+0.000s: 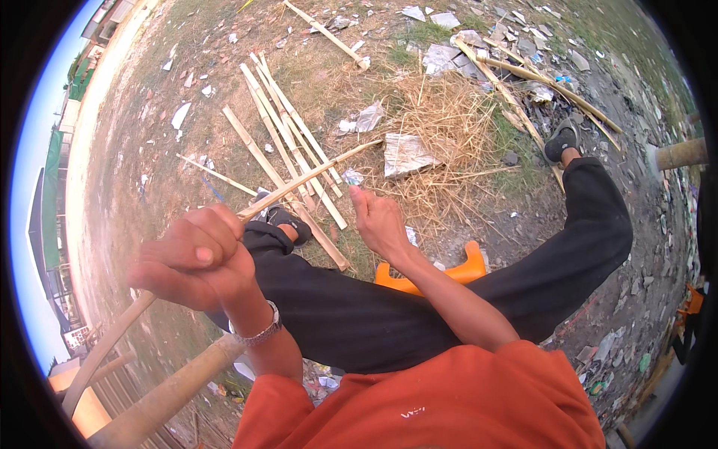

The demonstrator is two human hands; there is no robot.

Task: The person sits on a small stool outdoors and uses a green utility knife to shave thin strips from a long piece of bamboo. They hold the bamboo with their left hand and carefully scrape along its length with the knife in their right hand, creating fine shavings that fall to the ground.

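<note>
A long, narrow bamboo strip [318, 170] slants across in front of me, from the lower left up toward the middle. My left hand [202, 254] is closed in a fist around it, with a watch at the wrist. My right hand [383, 226] is also closed, thumb uppermost, just below the strip's far part and apart from it. Whatever it may hold is hidden by the fingers. Beyond it lies a rough, pale block [407, 156] beside a heap of thin straw-coloured shavings [452, 112].
Several split bamboo strips [271, 123] lie on the ground ahead to the left. Longer bamboo pieces [516, 71] lie at the far right near broken tile-like scraps. An orange plastic seat edge [473, 268] shows below my right forearm. A thick bamboo pole [168, 393] crosses the lower left.
</note>
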